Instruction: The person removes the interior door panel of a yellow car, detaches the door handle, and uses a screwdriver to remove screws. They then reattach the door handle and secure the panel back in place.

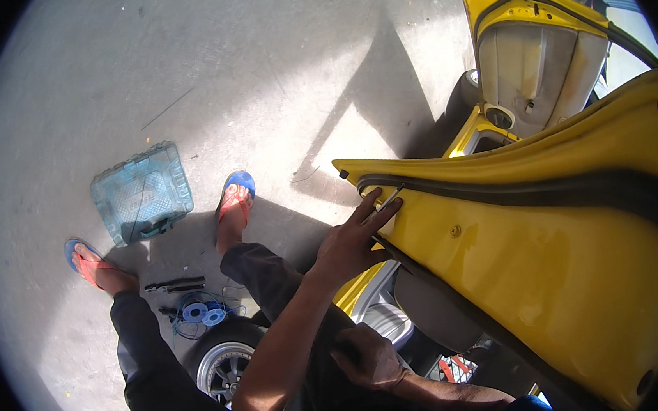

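My left hand (350,244) rests at the narrow edge of a yellow car door (499,269), its fingers reaching onto the painted face. A thin, pale stick (389,198) is pinched between those fingers, close to the black rubber seal (500,192); its kind is too small to tell. Lower down, my right hand (369,356) is closed in front of my dark trousers. Whatever its curled fingers hold, if anything, is hidden in shadow. A small round fitting (455,231) sits in the door's yellow surface beside my left hand.
A blue-green plastic case (142,192) lies on the concrete floor. Near my feet are black-handled pliers (175,285), blue spools (204,313) with loose wire, and a wheel (230,371). Another yellow door (543,61) with a beige panel stands open at the upper right.
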A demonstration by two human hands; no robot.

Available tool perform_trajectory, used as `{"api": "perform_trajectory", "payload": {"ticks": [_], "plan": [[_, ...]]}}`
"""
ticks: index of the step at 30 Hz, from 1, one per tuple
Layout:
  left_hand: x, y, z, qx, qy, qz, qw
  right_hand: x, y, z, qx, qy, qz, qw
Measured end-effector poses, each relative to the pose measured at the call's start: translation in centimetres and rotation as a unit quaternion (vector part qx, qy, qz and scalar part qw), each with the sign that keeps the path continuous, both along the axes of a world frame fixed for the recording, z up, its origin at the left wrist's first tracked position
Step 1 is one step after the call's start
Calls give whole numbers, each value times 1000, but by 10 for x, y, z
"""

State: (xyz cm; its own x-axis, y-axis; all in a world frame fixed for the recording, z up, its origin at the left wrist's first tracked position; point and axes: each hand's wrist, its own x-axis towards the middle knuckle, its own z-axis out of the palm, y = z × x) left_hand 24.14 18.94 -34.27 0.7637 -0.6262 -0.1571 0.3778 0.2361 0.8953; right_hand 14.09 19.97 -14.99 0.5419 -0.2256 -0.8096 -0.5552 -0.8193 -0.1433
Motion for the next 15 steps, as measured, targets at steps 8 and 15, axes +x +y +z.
{"api": "perform_trajectory", "payload": {"ticks": [8, 15], "plan": [[-17, -16, 6, 17, 27, 6, 999, 4, 2, -7, 2, -48, 28, 998], [-13, -11, -3, 14, -6, 7, 1000, 10, 5, -2, -24, 28, 21, 999]]}}
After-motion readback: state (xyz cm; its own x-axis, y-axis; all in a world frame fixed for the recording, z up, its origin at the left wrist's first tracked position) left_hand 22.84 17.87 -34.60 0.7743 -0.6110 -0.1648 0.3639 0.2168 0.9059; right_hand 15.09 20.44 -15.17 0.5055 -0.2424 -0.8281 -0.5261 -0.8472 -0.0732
